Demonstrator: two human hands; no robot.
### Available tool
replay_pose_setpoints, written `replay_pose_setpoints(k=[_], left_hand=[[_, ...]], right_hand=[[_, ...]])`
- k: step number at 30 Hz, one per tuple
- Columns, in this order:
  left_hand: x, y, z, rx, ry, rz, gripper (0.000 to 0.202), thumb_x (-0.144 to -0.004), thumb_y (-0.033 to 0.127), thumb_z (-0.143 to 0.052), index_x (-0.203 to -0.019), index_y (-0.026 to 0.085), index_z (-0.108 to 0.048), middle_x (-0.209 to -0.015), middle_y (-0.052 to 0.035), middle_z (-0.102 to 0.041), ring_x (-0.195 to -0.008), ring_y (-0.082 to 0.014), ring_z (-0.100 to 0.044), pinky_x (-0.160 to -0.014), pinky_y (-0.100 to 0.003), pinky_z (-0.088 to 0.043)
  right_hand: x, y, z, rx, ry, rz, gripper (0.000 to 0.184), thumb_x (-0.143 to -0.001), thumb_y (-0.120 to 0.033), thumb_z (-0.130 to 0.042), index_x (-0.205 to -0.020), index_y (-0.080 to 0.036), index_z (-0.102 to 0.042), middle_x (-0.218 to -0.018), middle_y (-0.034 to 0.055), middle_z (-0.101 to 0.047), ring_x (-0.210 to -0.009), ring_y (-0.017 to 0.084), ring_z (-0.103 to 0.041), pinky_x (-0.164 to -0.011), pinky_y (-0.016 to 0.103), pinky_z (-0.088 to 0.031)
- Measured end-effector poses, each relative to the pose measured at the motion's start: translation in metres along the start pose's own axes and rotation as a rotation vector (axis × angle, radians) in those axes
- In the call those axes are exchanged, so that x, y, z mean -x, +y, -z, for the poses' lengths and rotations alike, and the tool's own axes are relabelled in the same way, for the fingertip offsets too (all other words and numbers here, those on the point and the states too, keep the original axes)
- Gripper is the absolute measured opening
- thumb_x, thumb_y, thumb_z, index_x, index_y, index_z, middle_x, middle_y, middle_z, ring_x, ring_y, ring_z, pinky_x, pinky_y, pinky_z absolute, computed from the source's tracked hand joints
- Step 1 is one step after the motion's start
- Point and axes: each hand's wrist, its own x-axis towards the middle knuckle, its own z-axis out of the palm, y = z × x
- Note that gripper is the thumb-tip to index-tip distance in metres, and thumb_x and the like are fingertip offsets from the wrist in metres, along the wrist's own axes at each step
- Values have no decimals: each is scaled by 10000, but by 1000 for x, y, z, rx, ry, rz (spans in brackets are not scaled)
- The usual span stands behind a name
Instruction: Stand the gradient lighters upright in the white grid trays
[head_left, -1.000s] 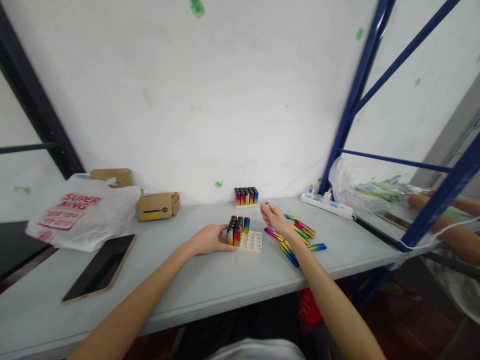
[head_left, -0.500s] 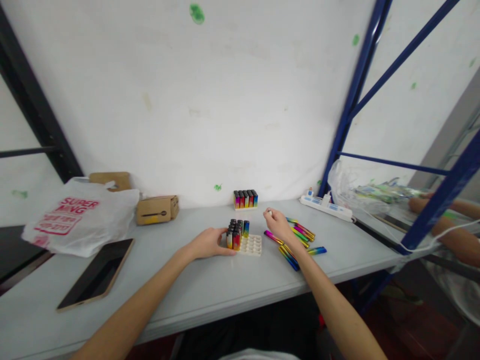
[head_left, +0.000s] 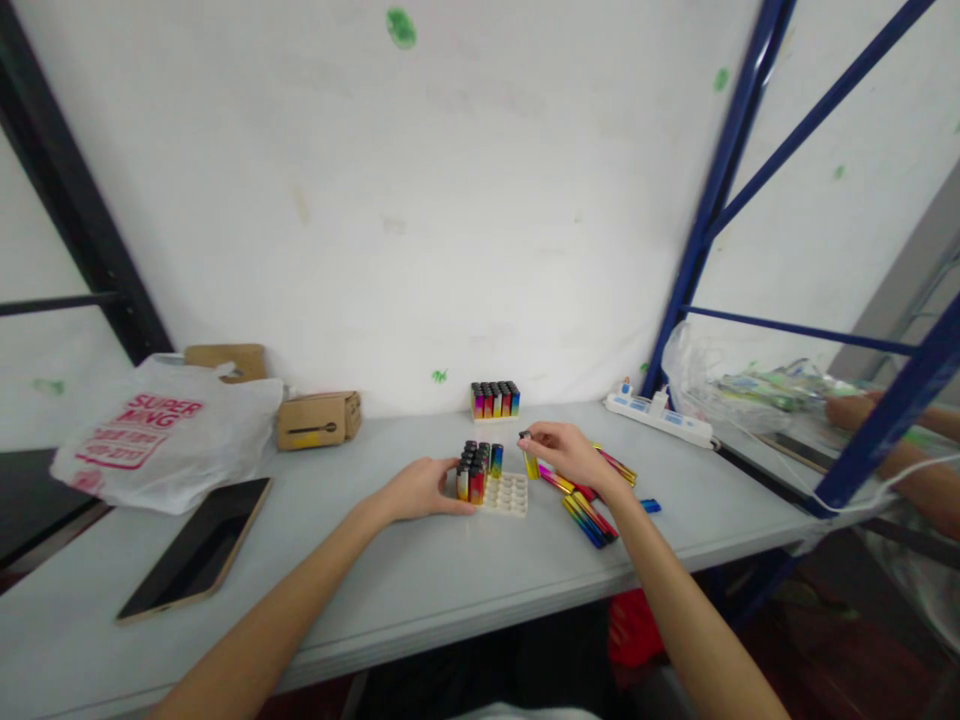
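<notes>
A pale tray (head_left: 510, 494) with round sockets stands in front of me, its left part filled with upright lighters (head_left: 472, 472) with black tops and shiny graded colours. My left hand (head_left: 424, 488) grips this tray's left end, thumb along the near side and fingers behind. Pinched between the fingertips of my right hand (head_left: 566, 452) is a yellow-gold lighter (head_left: 532, 466), nearly upright just beyond the tray's right back corner. Loose lighters (head_left: 587, 518) in several colours lie on the table under and beside my right wrist, partly hidden by it.
A second tray of upright lighters (head_left: 496, 401) stands by the wall. Left are a small cardboard box (head_left: 315, 420), a white plastic bag (head_left: 169, 430) and a phone (head_left: 196, 548). A power strip (head_left: 660, 417) lies by the blue rack post (head_left: 709, 200); another person's arm (head_left: 919, 465) shows far right.
My right hand has moved down and nearer, and the lighter in it now shows upright beside the tray. Some loose lighters have shifted. The left hand stays on the tray.
</notes>
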Motion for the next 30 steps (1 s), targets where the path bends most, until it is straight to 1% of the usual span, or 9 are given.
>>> replay_pose_setpoints(k=[2,6,9,14,18,21,25,27,30], left_hand=[[0,0,0,1,-2,-5,727,-673,802,-649,-1071,194,-650,-722,-5,-653,-635,-212,-596,-538,-279,-304],[0,-1,-1,-9,17,-12,738,-670,812,-650,-1073,194,-656,-735,-10,-657,-639,-212,-593,-536,-272,-302],[0,-3,-2,-13,31,-15,737,-661,813,-657,-1067,199,-664,-736,-13,-658,-638,-213,-591,-534,-272,-302],[1,-3,-2,-7,21,-11,714,-674,790,-664,-1073,198,-666,-748,-14,-665,-641,-216,-594,-539,-277,-305],[1,-2,-1,-1,6,1,713,-677,766,-671,-1103,194,-659,-752,-12,-667,-647,-217,-597,-547,-279,-315],[1,-2,-1,0,3,6,710,-671,766,-675,-1101,201,-655,-732,-2,-653,-647,-211,-590,-542,-273,-305],[0,-4,-2,-1,10,16,690,-660,763,-684,-1058,200,-657,-705,8,-625,-629,-202,-572,-533,-274,-296],[0,-3,-2,5,17,14,683,-661,764,-682,-1043,198,-658,-711,6,-623,-629,-201,-569,-534,-276,-299],[1,-1,0,4,16,19,686,-654,772,-678,-1027,196,-656,-715,2,-619,-634,-201,-569,-539,-276,-301]], right_hand=[[2,-5,0,-52,-77,-33,390,-922,-539,-564,-797,-181,-656,-698,7,-654,-633,153,-574,-592,249,-420],[1,-8,-10,-150,-173,-90,347,-891,-513,-622,-834,-177,-684,-745,37,-731,-646,176,-657,-615,259,-478],[-3,-7,-20,-59,-162,-99,303,-902,-463,-622,-824,-179,-694,-711,42,-739,-634,181,-676,-613,256,-478],[-12,-8,-33,93,-114,-41,240,-905,-380,-635,-788,-178,-690,-678,27,-708,-590,150,-618,-554,229,-401],[-15,-14,-32,112,-190,-19,280,-913,-387,-626,-737,-177,-682,-640,20,-686,-546,140,-571,-525,232,-360],[-16,-16,-32,113,-245,-51,328,-940,-416,-592,-729,-182,-685,-628,29,-691,-548,151,-591,-541,239,-380],[-19,-15,-35,306,-106,-177,372,-875,-508,-675,-688,-187,-701,-644,75,-703,-598,182,-617,-572,264,-388],[-18,-11,-32,314,-98,-172,374,-837,-547,-704,-718,-193,-719,-680,75,-716,-608,183,-619,-569,265,-384],[-16,1,-17,280,-108,-142,354,-878,-533,-658,-809,-195,-738,-724,59,-734,-625,177,-630,-588,261,-402]])
